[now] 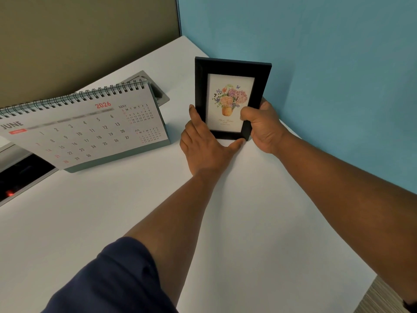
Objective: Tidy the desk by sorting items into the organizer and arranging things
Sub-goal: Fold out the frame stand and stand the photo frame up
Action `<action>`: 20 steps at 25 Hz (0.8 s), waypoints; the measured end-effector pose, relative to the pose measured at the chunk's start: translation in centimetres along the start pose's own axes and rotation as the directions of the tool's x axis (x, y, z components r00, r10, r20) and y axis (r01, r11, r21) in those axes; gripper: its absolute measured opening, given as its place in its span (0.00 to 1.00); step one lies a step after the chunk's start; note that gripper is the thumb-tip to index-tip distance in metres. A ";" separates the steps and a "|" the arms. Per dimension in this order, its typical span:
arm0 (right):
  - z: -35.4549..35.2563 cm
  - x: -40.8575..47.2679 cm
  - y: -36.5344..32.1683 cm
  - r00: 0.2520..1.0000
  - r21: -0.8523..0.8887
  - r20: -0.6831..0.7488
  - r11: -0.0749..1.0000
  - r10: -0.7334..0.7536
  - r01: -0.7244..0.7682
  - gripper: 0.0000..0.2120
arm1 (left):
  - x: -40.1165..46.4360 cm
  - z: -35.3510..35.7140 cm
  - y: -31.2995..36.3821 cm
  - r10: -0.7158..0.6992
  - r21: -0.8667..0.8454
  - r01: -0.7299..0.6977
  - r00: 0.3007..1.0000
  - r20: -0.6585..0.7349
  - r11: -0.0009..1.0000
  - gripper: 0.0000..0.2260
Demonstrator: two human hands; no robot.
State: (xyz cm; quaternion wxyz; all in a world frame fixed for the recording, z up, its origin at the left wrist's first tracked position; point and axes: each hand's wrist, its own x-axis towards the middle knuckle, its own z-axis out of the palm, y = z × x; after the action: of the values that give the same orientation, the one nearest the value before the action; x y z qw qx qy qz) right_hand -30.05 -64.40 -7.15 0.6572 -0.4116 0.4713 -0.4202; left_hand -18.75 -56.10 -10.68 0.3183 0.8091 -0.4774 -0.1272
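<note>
In the head view, a black picture frame (pixel 232 98) is standing upright on the white tabletop (pixel 112 211) near the blue wall. The right hand (pixel 262 127) is grasping its right edge, while the left hand (pixel 204 145) is resting straight fingers (pixel 194 114) along its left side. A desk calendar (pixel 85 129) is standing to the left.

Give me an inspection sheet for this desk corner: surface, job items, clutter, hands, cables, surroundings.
Surface: white desk, bare in front of the arms.
Job's things: black picture frame with a flower print, upright near the blue wall; desk calendar showing June 2026 stands to its left, apart from it.
Clutter: nothing seen.
Hands: left hand rests straight fingers along the frame's left edge, thumb under its bottom edge; right hand grips the frame's right side, thumb over the front.
Cables: nothing seen; a grey cable port sits behind the calendar.
Surroundings: blue wall on the right, olive partition behind, dark recess with a red light at left.
</note>
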 end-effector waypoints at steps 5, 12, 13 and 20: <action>0.2 0.0 0.1 1.000 -0.044 -0.005 0.999 -0.002 0.001 0.23 | 0.0 0.0 0.0 -0.013 0.007 0.013 1.000 0.005 1.000 0.62; 0.0 0.2 0.1 1.000 -0.097 0.012 0.995 0.018 -0.017 0.22 | -0.1 0.0 0.1 -0.018 0.021 0.018 1.000 -0.007 1.000 0.61; 0.0 0.2 0.1 1.000 -0.098 0.013 0.995 0.021 -0.020 0.22 | -0.1 0.0 0.1 -0.021 0.017 0.021 1.000 -0.006 1.000 0.61; -0.1 0.2 0.2 1.000 -0.109 0.011 0.994 0.022 -0.021 0.22 | -0.1 -0.1 0.2 -0.022 0.022 0.022 1.000 0.003 1.000 0.62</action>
State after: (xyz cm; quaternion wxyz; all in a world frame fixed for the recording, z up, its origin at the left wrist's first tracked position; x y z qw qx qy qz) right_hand -30.04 -64.56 -7.39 0.6412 -0.4441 0.4939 -0.3843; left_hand -18.88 -56.00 -10.46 0.3072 0.8175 -0.4703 -0.1271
